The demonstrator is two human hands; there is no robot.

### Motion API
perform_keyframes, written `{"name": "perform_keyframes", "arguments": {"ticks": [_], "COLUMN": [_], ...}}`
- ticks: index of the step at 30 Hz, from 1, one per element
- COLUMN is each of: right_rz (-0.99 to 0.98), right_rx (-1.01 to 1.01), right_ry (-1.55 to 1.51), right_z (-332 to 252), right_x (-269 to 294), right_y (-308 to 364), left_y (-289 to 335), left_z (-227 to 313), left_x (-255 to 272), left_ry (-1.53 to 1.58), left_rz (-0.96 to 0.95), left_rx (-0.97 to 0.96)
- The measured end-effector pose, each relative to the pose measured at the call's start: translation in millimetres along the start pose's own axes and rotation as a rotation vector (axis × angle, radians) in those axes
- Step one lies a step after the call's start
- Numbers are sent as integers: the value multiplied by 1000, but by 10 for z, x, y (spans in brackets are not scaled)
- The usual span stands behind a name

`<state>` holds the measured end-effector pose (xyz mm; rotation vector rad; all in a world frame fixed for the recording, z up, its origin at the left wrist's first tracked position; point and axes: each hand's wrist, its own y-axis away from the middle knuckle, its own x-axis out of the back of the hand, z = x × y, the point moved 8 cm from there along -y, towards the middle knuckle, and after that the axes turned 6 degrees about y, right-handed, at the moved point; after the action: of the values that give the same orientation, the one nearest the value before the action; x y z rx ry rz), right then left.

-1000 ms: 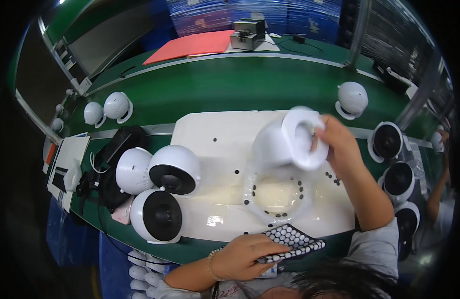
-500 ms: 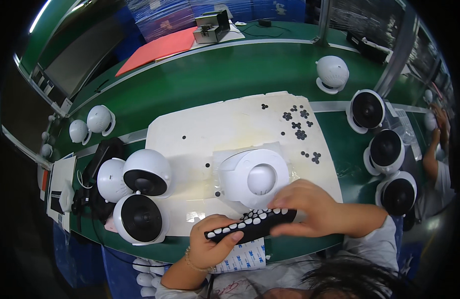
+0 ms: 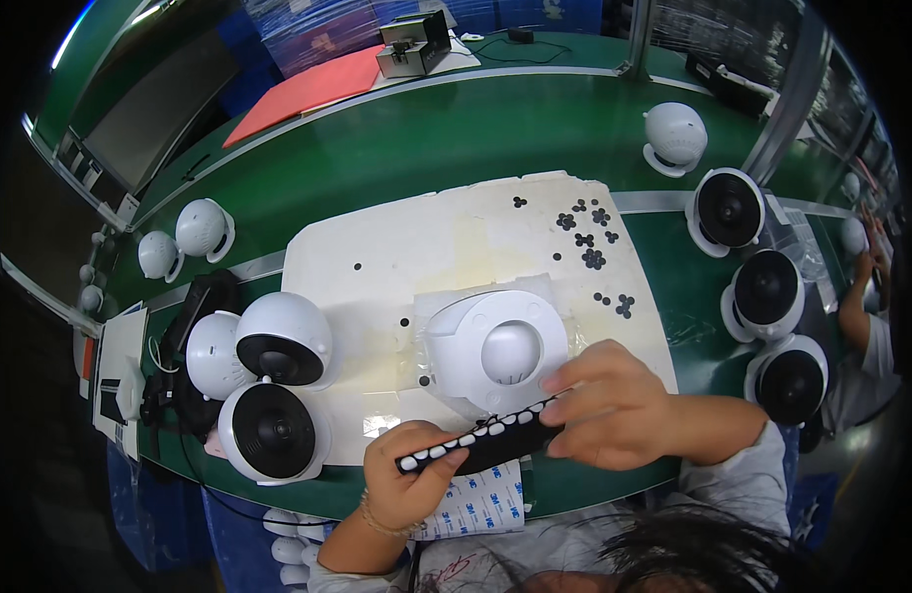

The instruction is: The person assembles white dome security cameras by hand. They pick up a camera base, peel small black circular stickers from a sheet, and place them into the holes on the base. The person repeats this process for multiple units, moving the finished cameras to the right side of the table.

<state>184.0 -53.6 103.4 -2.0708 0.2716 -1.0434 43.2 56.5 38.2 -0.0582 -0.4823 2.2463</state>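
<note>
My left hand (image 3: pixel 401 484) grips the left end of a black sheet of small round stick-on pads (image 3: pixel 495 450), thumb on the near side. The sheet is bent, and white-faced dots line its upper edge. At its right end, the bent fingers of my right hand (image 3: pixel 619 410) pinch the sheet; what lies between the fingertips is partly hidden. Just beyond the sheet a white rounded camera (image 3: pixel 456 341) lies on clear wrapping with its ring-shaped base (image 3: pixel 533 314) facing up. Loose black round pads (image 3: pixel 594 259) are scattered over the cream board (image 3: pixel 377 232), most at its far right.
Several white cameras with black faces stand at left (image 3: pixel 278 430) and right (image 3: pixel 730 208). More white cameras (image 3: pixel 201 227) sit on the green bench (image 3: pixel 456 138). Printed backing paper (image 3: pixel 480 504) lies beneath my hands. A metal box (image 3: pixel 413 49) and red sheet (image 3: pixel 307 94) are at the back.
The pad sheet has tilted, so fewer white dots show. My right hand has lifted slightly, its fingers closer to the camera base. The whole view has shifted a little.
</note>
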Motion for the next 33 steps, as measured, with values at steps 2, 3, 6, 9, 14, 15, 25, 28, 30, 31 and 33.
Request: {"name": "perform_keyframes", "arguments": {"ticks": [2,3,6,9,14,15,25,28,30,31,33], "right_rz": [12,-9,-68,-40,-18,-28,173,75,-159,-276,-315], "right_rx": [-91,-163,-242,-267,-208,-124,-162,-93,-14,28,-36], "right_ry": [-81,-114,-140,-149,-43,21,-133,-17,-58,-80,-275], "right_z": [66,108,158,175,140,118,155,115,31,-10,25], "right_x": [4,-43,-112,-123,-76,-71,186,94,20,-18,-5], "right_y": [18,45,82,102,91,75,103,94,59,63,63], "left_y": [-18,-26,12,12,18,19,13,14,26,38,65], "left_z": [-14,-22,-37,-74,-97,-92,-74,-74,-93,-118,-154], "left_x": [-2,-3,-9,-1,6,5,50,46,55,65,84], "left_ry": [26,39,124,50,-9,-22,1,-8,-14,-9,2], "left_rz": [17,25,75,35,28,28,138,131,137,152,184], "left_rx": [6,9,29,45,48,54,122,83,85,118,184]}}
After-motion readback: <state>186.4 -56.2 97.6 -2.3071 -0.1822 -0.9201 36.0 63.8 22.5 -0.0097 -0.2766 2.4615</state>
